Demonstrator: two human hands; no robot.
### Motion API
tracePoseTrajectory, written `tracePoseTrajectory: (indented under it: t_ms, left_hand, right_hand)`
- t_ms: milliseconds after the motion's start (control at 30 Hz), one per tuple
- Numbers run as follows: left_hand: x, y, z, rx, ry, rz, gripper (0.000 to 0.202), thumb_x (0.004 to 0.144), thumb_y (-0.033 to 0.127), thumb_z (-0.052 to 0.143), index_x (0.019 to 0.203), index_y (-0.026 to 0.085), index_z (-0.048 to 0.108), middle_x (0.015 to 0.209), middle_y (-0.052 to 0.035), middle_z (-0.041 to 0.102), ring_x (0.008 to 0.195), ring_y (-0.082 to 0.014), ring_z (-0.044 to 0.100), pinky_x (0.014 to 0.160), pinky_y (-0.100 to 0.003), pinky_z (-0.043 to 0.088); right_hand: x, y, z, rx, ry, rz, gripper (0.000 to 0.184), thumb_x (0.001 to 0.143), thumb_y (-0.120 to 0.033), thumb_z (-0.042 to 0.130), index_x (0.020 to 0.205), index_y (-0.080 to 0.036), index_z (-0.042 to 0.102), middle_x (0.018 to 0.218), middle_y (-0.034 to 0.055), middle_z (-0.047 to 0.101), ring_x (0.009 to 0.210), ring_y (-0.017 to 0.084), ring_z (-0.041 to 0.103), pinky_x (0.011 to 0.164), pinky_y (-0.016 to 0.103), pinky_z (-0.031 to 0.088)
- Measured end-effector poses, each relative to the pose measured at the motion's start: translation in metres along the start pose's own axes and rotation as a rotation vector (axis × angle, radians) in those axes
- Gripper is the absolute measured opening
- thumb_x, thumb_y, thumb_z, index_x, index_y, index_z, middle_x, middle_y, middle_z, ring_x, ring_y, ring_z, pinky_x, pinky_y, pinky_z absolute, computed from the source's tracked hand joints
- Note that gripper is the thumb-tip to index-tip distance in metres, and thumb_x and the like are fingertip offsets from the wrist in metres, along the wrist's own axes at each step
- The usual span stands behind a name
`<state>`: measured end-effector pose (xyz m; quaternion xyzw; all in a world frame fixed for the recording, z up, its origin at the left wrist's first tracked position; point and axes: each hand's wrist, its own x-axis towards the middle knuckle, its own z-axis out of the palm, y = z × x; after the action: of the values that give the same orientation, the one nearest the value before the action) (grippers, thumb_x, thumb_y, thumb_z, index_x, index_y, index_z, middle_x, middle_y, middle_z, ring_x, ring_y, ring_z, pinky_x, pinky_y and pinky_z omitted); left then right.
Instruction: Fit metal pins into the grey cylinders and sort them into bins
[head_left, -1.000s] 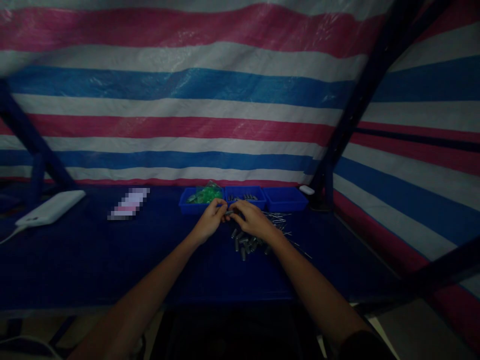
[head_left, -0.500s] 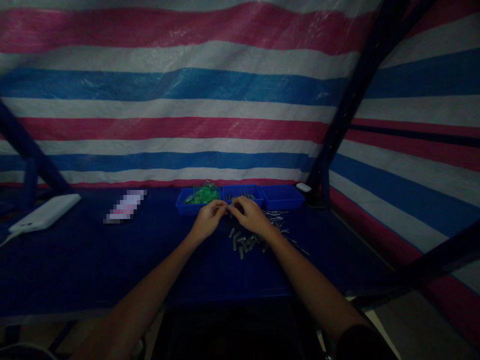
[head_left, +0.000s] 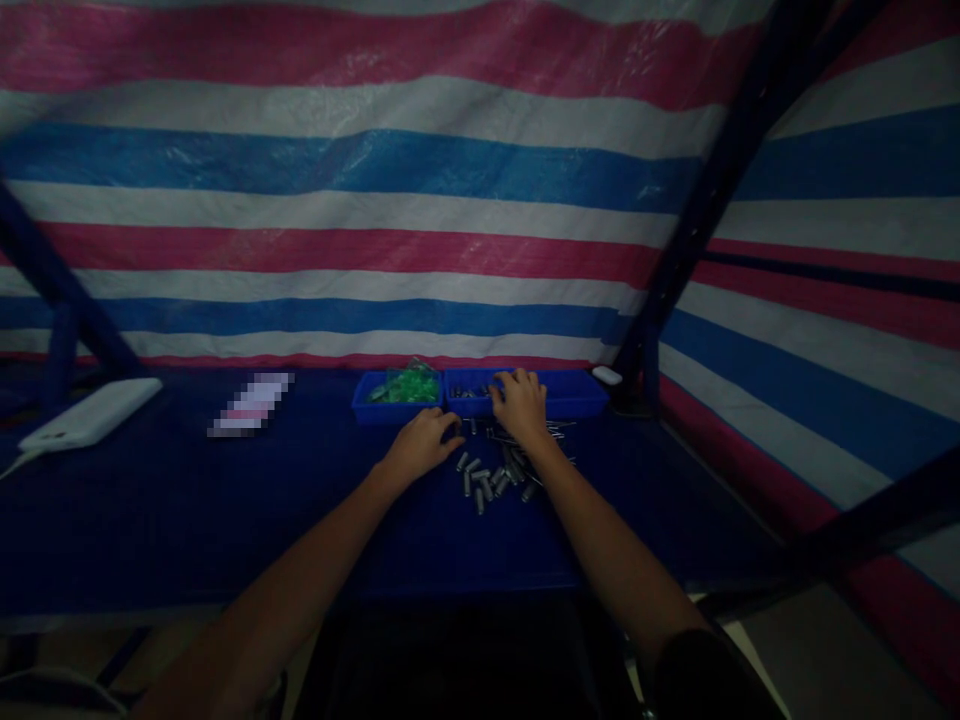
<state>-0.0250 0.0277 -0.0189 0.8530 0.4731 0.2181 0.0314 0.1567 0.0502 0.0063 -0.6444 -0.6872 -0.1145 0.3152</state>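
Observation:
My left hand (head_left: 421,445) rests on the dark blue table (head_left: 225,520) with its fingers curled, just left of a loose pile of small grey metal cylinders (head_left: 491,480). What it holds, if anything, is hidden. My right hand (head_left: 519,400) reaches over the front rim of the middle blue tray (head_left: 480,398), fingers spread above the small metal parts inside. Thin metal pins (head_left: 559,432) lie on the table to the right of that hand. The left blue tray (head_left: 386,400) holds green parts in a clear bag.
A third blue tray (head_left: 581,392) stands at the right of the row, with a small white object (head_left: 606,376) behind it. A white power bank (head_left: 90,412) with a cable lies far left. A striped tarp forms the back wall; dark frame posts (head_left: 675,270) rise at right.
My hands were pinched together over a small part above the pile. My right hand has since moved forward to the middle tray and opened; my left hand stayed near the pile.

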Motion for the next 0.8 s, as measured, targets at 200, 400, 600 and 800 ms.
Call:
tracePoseTrajectory:
  t_ms: [200,400,600,800]
  left_hand:
    - [-0.004,0.002,0.006,-0.127,0.054,-0.045,0.014,0.076,0.011,0.045,0.084,0.018,0.053,0.082,-0.0048,0.058,0.080,-0.0185,0.054,0.075,-0.031,0.042]
    - [-0.001,-0.001,0.005,-0.636,0.172,-0.165,0.009,0.082,0.020,0.040,0.088,0.018,0.046,0.072,0.0001,0.057,0.066,-0.0128,0.055,0.064,-0.026,0.042]
    - [0.003,-0.002,0.005,-0.960,0.178,-0.319,0.013,0.081,0.026,0.043,0.091,0.017,0.045,0.061,0.0037,0.055,0.056,-0.0096,0.053,0.055,-0.021,0.039]
    - [-0.001,0.006,-0.004,-1.068,0.182,-0.321,0.029,0.075,0.037,0.053,0.094,0.016,0.048,0.069,0.0004,0.061,0.063,-0.0115,0.057,0.059,-0.023,0.041]
  right_hand:
    - [-0.019,-0.014,-0.009,0.257,-0.097,-0.169,0.021,0.085,-0.029,0.046,0.096,-0.019,0.060,0.088,0.0058,0.060,0.087,0.018,0.050,0.079,0.031,0.036]
    - [-0.027,-0.026,-0.008,0.514,-0.265,-0.442,0.020,0.078,-0.018,0.054,0.097,-0.018,0.058,0.080,0.0024,0.058,0.079,0.015,0.053,0.075,0.027,0.039]
    - [-0.028,-0.023,-0.006,0.518,-0.252,-0.498,0.017,0.077,-0.010,0.050,0.091,-0.017,0.056,0.085,0.0036,0.057,0.083,0.014,0.052,0.078,0.026,0.039]
    - [-0.028,-0.026,-0.002,0.486,-0.253,-0.387,0.013,0.086,-0.020,0.041,0.086,-0.017,0.054,0.081,0.0040,0.059,0.077,0.014,0.054,0.072,0.025,0.039]
